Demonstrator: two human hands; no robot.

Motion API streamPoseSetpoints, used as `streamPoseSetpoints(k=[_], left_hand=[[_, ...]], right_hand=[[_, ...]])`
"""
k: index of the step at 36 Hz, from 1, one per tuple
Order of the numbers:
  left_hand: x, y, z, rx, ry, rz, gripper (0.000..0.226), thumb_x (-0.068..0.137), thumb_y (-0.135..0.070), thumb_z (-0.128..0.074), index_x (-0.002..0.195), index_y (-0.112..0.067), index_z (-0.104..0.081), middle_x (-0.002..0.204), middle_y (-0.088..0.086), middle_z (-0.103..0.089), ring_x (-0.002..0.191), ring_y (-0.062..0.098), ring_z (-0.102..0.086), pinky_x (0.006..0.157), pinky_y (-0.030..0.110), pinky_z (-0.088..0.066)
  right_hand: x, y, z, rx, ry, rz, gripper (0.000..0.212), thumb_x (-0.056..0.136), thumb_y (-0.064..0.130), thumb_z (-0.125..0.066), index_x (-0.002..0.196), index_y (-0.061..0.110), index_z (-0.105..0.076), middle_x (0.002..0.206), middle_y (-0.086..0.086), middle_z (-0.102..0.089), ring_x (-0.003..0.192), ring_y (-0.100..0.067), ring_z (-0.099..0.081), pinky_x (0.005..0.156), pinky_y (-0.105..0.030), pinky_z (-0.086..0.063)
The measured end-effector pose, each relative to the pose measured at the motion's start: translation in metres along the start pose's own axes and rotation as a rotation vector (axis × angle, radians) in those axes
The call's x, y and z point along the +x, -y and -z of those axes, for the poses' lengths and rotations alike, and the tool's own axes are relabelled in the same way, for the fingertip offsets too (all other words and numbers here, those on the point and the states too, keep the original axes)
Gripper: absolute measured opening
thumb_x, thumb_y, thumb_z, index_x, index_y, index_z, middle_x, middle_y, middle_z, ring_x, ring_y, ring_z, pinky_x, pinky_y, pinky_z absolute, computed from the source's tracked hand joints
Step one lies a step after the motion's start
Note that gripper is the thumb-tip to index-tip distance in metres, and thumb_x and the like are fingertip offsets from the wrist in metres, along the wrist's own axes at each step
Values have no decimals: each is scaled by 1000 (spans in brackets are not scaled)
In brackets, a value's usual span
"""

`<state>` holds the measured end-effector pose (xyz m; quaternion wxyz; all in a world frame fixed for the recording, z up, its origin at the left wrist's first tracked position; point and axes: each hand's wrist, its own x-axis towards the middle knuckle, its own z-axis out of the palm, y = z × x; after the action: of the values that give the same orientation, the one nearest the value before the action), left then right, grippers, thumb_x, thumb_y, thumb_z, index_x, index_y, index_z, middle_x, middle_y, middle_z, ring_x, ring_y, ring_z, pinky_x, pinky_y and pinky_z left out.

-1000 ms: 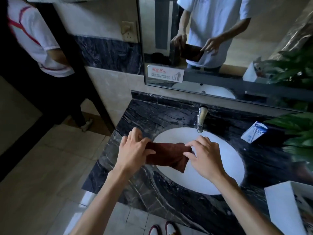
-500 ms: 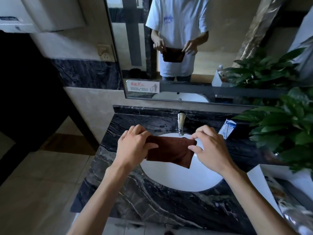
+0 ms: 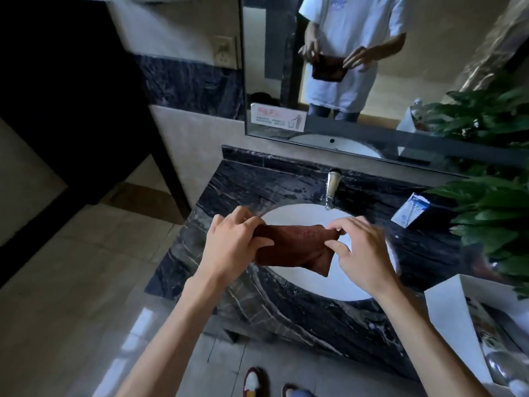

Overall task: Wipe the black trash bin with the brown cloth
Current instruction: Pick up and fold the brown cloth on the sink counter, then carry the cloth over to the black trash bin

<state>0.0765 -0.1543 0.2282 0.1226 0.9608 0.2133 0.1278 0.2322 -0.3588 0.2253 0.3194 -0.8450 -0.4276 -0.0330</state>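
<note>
I hold the cloth [image 3: 292, 244] in the air over the near-left part of the white basin [image 3: 309, 216], between both hands. My left hand [image 3: 233, 247] has its fingers [image 3: 246, 222] curled tight over the cloth's left end, thumb pressed on the front. My right hand [image 3: 363, 253] pinches the top right corner between thumb and forefinger, the other fingers loosely spread. The cloth is folded into a band; its long axis runs left to right, roughly level and along the table's [image 3: 257, 181] front edge, and a loose corner hangs down at the right, pointing toward me.

The table is dark veined marble. Its left edge drops to open tiled floor [image 3: 71, 296], which gives wide room on that side. Its back edge meets the wall under the mirror [image 3: 429, 81], with the tap [image 3: 332, 190] standing at the back of the basin. The right side is crowded: a small blue and white packet [image 3: 410, 209] leans near the back right, plant [image 3: 498, 213] leaves overhang it, and a white box [image 3: 458, 319] sits at the front right corner. I cannot see the bin from here.
</note>
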Motion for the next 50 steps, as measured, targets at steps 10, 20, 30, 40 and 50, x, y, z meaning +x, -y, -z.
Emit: streamPoseSetpoints(k=[10, 20, 30, 40, 50], left_hand=[[-83, -10, -5, 2, -158, 289, 43, 84, -59, -59, 106, -25, -73, 99, 1, -65, 81, 26, -63, 74, 41, -47], [-197, -60, -11, -238, -423, 755, 36, 74, -27, -85, 107, -16, -76, 84, -1, -54, 73, 22, -54, 70, 28, -41], [-323, -115, 9, 17, -622, 1078, 25, 75, -49, -69, 94, -33, -68, 63, -19, -46, 62, 13, -49, 71, 35, -38], [-484, -180, 25, -168, -967, 1384, 24, 75, -18, -82, 93, -29, -71, 84, -17, -73, 82, 0, -65, 74, 12, -44], [-653, -238, 40, -179, -1092, 1555, 33, 83, -7, -77, 108, -28, -70, 103, -11, -69, 99, 1, -62, 85, 16, -49]], right_hand=[[-1, 8, -20, 168, 235, 165, 23, 83, 5, -78, 95, 21, -67, 89, 28, -56, 92, -7, -51, 83, -28, -40], [-35, 37, -40, 353, 418, 462, 28, 80, 0, -80, 97, 18, -67, 96, 7, -67, 92, -18, -62, 81, -36, -53], [-100, 112, -55, 526, 678, 742, 29, 81, -2, -79, 97, 19, -66, 96, 11, -66, 86, -3, -65, 77, -13, -51], [-222, 221, -82, 652, 976, 1015, 27, 81, -3, -78, 99, 14, -68, 97, 6, -70, 80, -8, -70, 71, -38, -61], [-389, 313, -78, 720, 1209, 1038, 29, 82, -7, -76, 94, 18, -66, 93, 9, -71, 75, -7, -70, 66, -29, -57]])
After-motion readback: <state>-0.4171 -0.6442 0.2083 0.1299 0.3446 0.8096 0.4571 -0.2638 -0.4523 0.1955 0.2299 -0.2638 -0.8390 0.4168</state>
